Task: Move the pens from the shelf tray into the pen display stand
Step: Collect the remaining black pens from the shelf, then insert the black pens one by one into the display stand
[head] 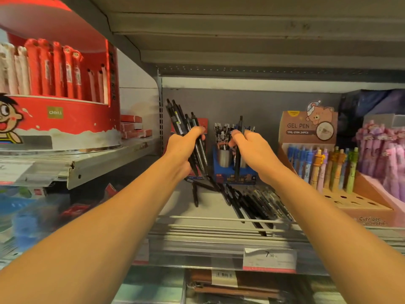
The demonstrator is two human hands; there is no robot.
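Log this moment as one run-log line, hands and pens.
left hand: grips bundle of black pens | right hand: pinches single black pen upright over blue display stand | loose pens on shelf

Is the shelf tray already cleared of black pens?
No: several black pens lie on the shelf tray, below the left hand gripping a bunch.

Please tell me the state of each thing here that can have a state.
left hand: grips a bunch of black pens
right hand: pinches one upright black pen
blue pen display stand: partly filled
loose black pens: lying flat on the shelf tray
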